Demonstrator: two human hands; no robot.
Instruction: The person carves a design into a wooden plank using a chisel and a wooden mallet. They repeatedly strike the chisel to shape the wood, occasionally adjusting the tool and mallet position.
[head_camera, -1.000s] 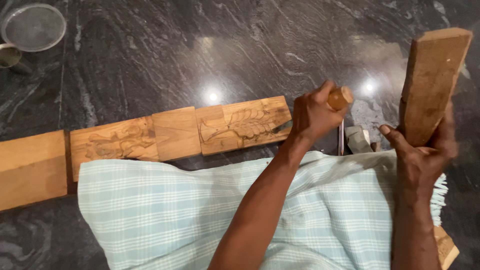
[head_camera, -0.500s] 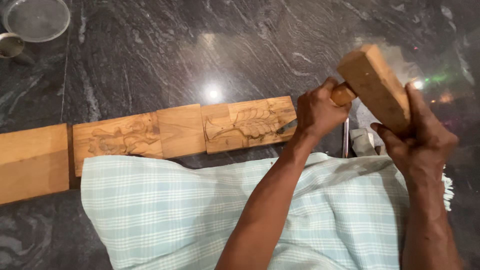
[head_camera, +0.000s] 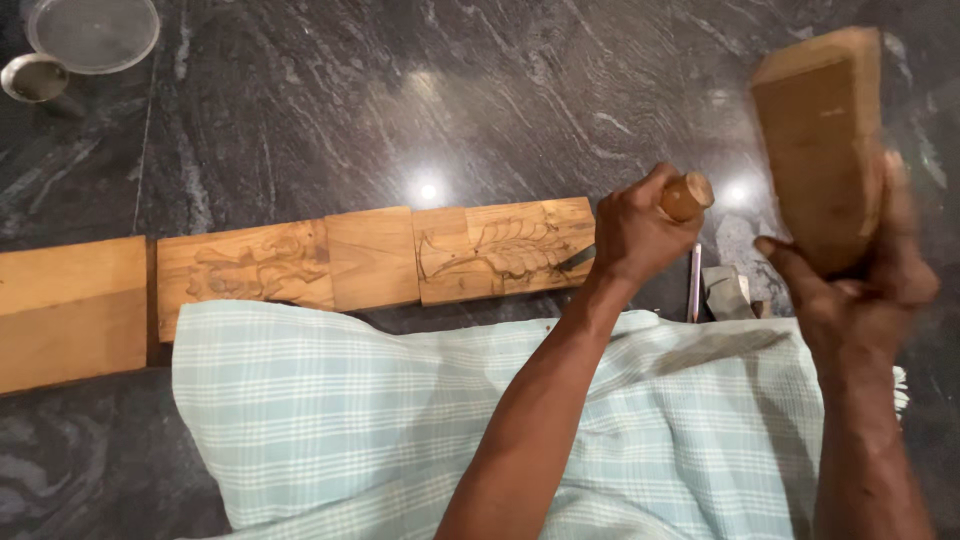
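Chisel (head_camera: 668, 205) gripped in left hand (head_camera: 635, 235), tip on carved plank (head_camera: 500, 250) | right hand (head_camera: 860, 285) fingers clasp raised wooden block (head_camera: 820, 140)

Dark grey polished stone floor (head_camera: 300, 120) with pale veining, two ceiling-light glints on it. Long light-brown wooden plank with carved relief panels (head_camera: 370, 262) lies flat across floor, left to right. Pale blue checked cloth (head_camera: 400, 420) spreads over its near edge. Round clear plastic lid (head_camera: 92, 32) and small round steel cup (head_camera: 35, 77) at far left corner. Thin metal tools (head_camera: 695, 283) beside plank's right end
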